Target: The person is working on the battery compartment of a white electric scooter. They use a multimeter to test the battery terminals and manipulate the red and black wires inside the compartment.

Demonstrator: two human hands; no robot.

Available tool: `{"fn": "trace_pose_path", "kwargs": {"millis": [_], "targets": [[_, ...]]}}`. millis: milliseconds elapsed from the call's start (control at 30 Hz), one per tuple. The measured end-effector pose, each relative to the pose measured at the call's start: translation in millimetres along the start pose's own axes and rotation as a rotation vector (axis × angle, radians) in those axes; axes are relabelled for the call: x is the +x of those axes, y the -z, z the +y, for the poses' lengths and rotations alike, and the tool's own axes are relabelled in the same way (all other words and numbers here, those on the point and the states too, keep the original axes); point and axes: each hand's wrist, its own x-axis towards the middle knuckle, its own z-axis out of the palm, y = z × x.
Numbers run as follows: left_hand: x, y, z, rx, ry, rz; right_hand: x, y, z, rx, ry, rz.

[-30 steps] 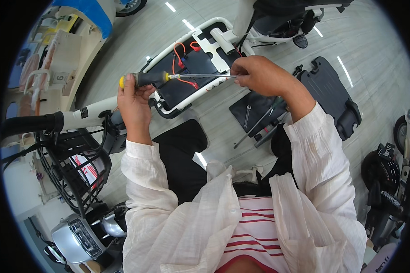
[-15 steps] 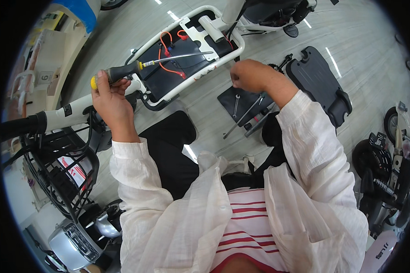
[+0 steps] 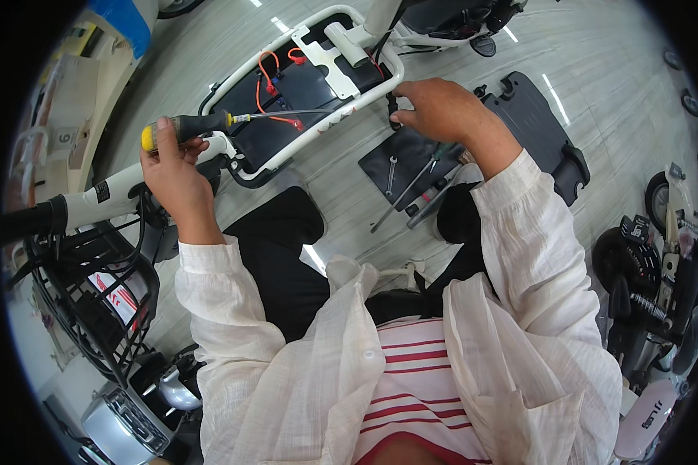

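My left hand (image 3: 177,170) is wrapped around the yellow-and-black handle of a screwdriver (image 3: 202,124). Its long metal shaft points right, across the open deck of a white scooter frame (image 3: 287,161). Inside the deck lies a black battery case (image 3: 244,105) with orange wires (image 3: 259,91) and red connectors. A white metal bracket (image 3: 327,68) spans the deck's far end. My right hand (image 3: 450,112) is beside the frame's right end, thumb and fingers curled at a short black part (image 3: 393,112). Its other fingers are hidden beneath the hand.
On the floor, a black mat (image 3: 395,159) carries a wrench (image 3: 392,172) and several other tools. A black footboard panel (image 3: 539,128) lies to its right. Parked scooters (image 3: 647,271) stand at the far right, and a black wire basket (image 3: 93,294) is at the left.
The screwdriver has tilted slightly, its tip now nearer the frame's front rail. My right hand has spread from a tight curl to meet the black part. The whole view has shifted a little.
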Motion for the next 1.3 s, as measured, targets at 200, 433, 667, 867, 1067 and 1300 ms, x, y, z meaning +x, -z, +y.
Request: {"fn": "trace_pose_path", "kwargs": {"millis": [200,433,667,867,1067,1300], "targets": [[0.0,-9.5,-7.5,0.251,-0.241,0.035,0.5,4.9,-5.3,0.031,0.054,0.020],[13.3,-7.9,-33.7,0.402,-0.334,-0.123,-10.0,20.8,-16.1,0.063,0.049,-0.050],[11.2,-14.2,-42.8,0.603,-0.244,-0.179,-18.4,30.2,-15.1,0.123,0.034,-0.055],[7.1,-21.2,-43.7,0.698,-0.219,-0.235,-20.0,28.6,-7.6,0.129,0.071,-0.028],[7.7,-26.5,-44.0,0.625,-0.189,-0.206,-20.2,26.3,-4.1,0.132,0.064,-0.027],[6.4,-28.5,-37.8,0.823,-0.167,-0.260,-22.1,30.4,-7.7,0.140,0.030,-0.058]]}}
